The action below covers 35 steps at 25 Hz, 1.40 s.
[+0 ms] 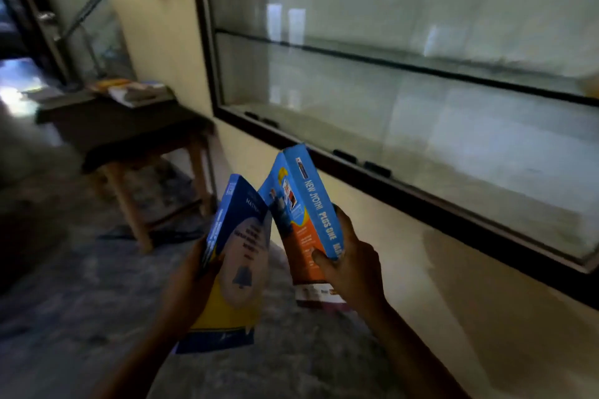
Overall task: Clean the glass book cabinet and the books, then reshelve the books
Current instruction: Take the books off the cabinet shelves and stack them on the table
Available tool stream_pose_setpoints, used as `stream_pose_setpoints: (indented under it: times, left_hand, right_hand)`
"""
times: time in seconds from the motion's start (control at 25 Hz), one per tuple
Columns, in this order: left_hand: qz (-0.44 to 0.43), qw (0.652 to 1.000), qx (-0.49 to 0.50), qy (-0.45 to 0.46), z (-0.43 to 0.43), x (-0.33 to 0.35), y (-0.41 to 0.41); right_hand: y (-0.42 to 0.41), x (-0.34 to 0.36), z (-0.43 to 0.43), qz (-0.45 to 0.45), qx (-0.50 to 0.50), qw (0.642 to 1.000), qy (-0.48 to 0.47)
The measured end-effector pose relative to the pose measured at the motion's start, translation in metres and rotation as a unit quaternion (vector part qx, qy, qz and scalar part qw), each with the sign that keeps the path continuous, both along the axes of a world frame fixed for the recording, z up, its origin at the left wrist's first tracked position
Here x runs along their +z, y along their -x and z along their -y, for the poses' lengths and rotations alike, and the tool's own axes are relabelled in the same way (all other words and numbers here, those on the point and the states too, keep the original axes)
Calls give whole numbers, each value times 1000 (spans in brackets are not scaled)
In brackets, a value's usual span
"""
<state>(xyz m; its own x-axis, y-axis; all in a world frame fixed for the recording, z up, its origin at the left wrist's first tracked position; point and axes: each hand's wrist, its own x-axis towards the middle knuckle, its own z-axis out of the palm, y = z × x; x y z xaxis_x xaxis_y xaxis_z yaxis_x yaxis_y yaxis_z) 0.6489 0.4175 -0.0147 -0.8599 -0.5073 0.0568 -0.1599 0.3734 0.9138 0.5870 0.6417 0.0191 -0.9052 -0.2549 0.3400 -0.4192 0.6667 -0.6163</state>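
Clasped just before the cabinet [207, 42], the yellow book [240, 253] is held in the curled left hand [191, 282] and the orange book [308, 204] in the curled right hand [353, 269]. Each is best shelved singly, upright, spine outward.

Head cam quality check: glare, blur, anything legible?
Head view: cabinet glass shows pale reflections veiling its interior; side table and the books on it are blurred; a blown-out patch sits far left; the blue book in the right hand is sharpest, spine reading NEW JYOTHI PLUS ONE; the yellow book in the left hand is softer.
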Motion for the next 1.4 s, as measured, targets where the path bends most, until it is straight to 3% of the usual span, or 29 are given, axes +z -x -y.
stream_pose_setpoints:
  times: [0.2, 0.4, 0.68, 0.84, 1.08, 1.4]
  left_hand:
    - [76, 991, 112, -17, 132, -43, -64]
    - [42, 979, 195, -44, 254, -51, -123]
    - [50, 926, 365, -78, 397, -77, -167]
    - [47, 899, 430, -67, 494, -73, -135]
    - [15, 900, 433, -49, 645, -36, -43]
    - [-31, 916, 399, -23, 866, -27, 97]
  right_hand:
    - [1, -46, 161, 75, 105, 991, -45]
    - [-5, -78, 315, 125, 221, 967, -34]
    - [16, -88, 492, 124, 345, 924, -106]
    - [59, -99, 601, 111, 382, 912, -102]
    - [147, -89, 764, 141, 403, 900, -83]
    - [264, -48, 968, 71, 337, 936, -78]
